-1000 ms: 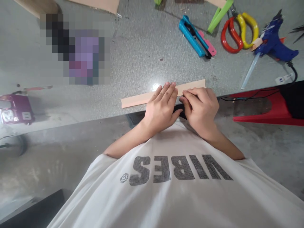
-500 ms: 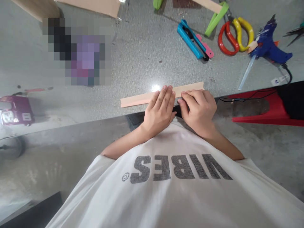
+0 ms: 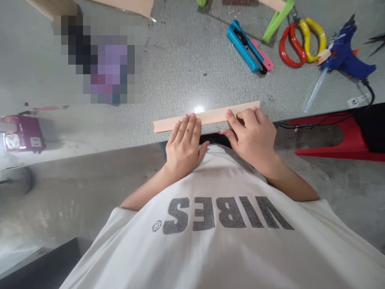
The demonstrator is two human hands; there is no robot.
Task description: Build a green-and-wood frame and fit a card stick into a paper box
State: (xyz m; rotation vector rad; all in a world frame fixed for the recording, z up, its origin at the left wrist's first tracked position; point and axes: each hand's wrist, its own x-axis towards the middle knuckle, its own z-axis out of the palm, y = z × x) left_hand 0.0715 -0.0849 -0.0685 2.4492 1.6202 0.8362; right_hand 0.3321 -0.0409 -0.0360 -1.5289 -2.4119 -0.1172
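Observation:
A long, narrow pinkish-tan strip (image 3: 213, 116), perhaps card or thin wood, lies along the near edge of the grey table (image 3: 168, 80). My left hand (image 3: 184, 145) rests on its left half, fingers stretched out flat and side by side, thumb apart. On the right half is my right hand (image 3: 254, 134), its index fingertip touching the strip. The other fingers of that hand curl loosely, and its thumb stands off below the strip. Both palms hide what lies under them.
Beyond the strip lie a blue cutter (image 3: 245, 47), red-and-yellow-handled scissors (image 3: 291, 48) and a blue glue gun (image 3: 343, 54) with its cord at the right edge. A purple object (image 3: 22, 132) sits far left. A red stool or chair (image 3: 325, 150) stands below the table.
My left hand has slid left along the strip. My right hand's index finger has straightened a little leftward, and its thumb has moved away from the strip. The view has shifted slightly.

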